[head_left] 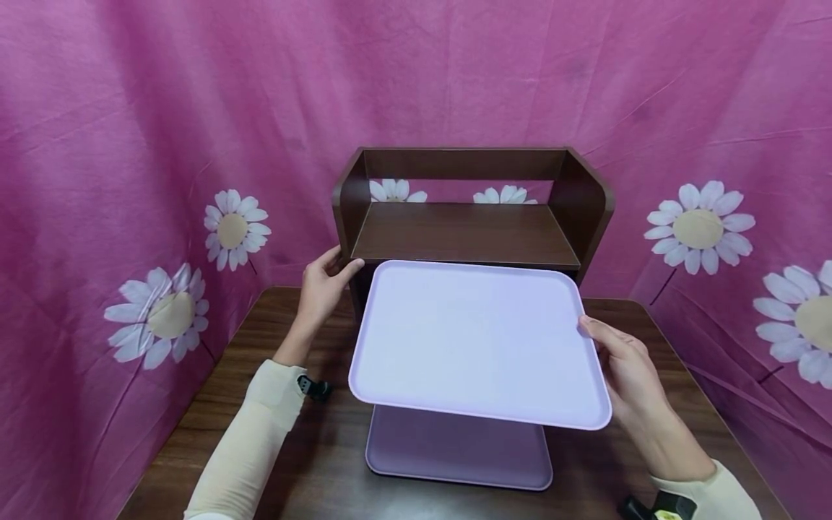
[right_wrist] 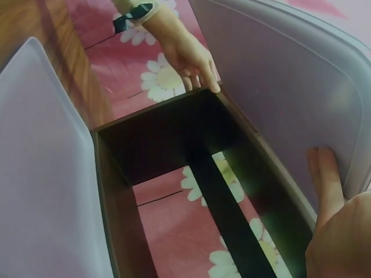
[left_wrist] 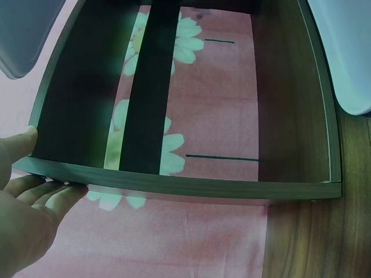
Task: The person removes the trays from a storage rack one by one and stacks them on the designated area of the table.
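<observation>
A light purple tray [head_left: 474, 339] is held up in front of the brown wooden shelf [head_left: 468, 231]. My right hand [head_left: 627, 368] grips the tray by its right edge, thumb on top; two fingers [right_wrist: 326, 179] show against its underside in the right wrist view. At the shelf's left side panel, my left hand [head_left: 321, 289] holds the panel, with the thumb at the front edge and the other fingers on the outer side [left_wrist: 43, 197]. Below the raised tray, a second purple tray [head_left: 458, 451] lies on the table, its back part hidden.
The shelf stands at the back of the dark wooden table [head_left: 214, 448]. Its upper level holds nothing, and the raised tray covers most of its lower part in the head view. A pink cloth [head_left: 260, 87] with white daisies hangs behind and on both sides.
</observation>
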A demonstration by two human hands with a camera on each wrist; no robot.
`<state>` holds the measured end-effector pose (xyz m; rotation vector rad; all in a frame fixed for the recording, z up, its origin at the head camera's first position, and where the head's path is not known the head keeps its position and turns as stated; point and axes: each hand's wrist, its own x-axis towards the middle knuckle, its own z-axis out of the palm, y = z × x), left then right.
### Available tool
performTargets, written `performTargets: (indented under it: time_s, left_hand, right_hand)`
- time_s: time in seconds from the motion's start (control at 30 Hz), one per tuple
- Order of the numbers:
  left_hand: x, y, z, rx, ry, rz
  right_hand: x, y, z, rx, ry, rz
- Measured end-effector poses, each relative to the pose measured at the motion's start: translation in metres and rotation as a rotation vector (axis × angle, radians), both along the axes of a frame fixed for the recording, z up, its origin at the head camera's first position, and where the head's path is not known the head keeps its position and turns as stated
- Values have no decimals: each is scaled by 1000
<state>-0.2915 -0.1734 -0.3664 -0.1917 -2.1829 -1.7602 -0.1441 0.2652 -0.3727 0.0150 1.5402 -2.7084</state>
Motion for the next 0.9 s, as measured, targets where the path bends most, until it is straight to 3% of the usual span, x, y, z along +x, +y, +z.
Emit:
performTargets:
  time_s: [0.33, 0.9]
  left_hand:
    - [-1, 0, -2, -15, 9, 15]
    - [1, 0, 2, -7, -13, 15]
  right_hand:
    - [5, 4, -16, 53, -19, 21]
    - [9, 4, -50, 50, -54, 62]
